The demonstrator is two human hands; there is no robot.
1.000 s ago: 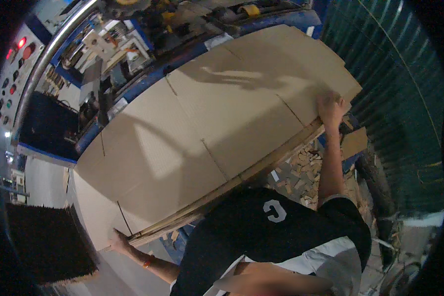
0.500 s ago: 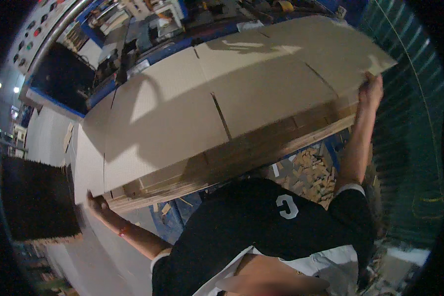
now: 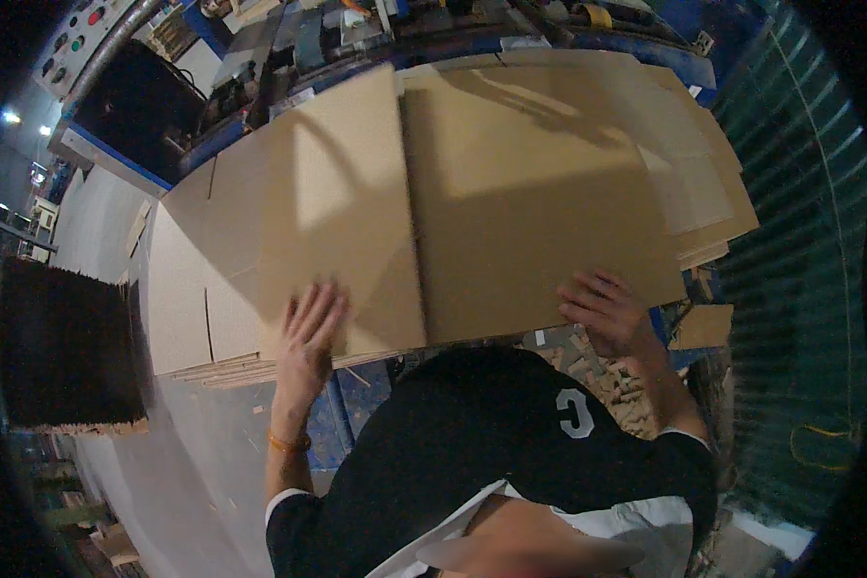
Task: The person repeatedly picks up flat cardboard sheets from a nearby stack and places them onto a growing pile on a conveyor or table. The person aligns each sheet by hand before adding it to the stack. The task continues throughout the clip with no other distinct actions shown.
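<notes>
A brown cardboard sheet lies folded in front of me, its left panel [image 3: 356,212] and right panel [image 3: 539,202] turned inward so that their edges meet along a dark seam near the middle. Near the front edge of the left panel, my left hand [image 3: 310,332] rests with its fingers stretched apart. My right hand [image 3: 602,306] lies over the right panel near its front right corner, fingers spread and slightly blurred. Beneath is a stack of flat cardboard sheets [image 3: 178,289], which sticks out on both sides. Neither hand grips anything.
Beyond the stack stands a machine with a blue frame [image 3: 636,50]. A panel with buttons [image 3: 72,40] is at the upper left. A dark, bristly-edged stack [image 3: 67,347] stands left. Cardboard scraps [image 3: 626,397] litter the floor below, and a green corrugated wall [image 3: 800,289] rises at right.
The sheet was spread wide, its outer ends held by my hands. Both end panels have been folded inward onto it, and my hands have come closer together, now flat on the panels.
</notes>
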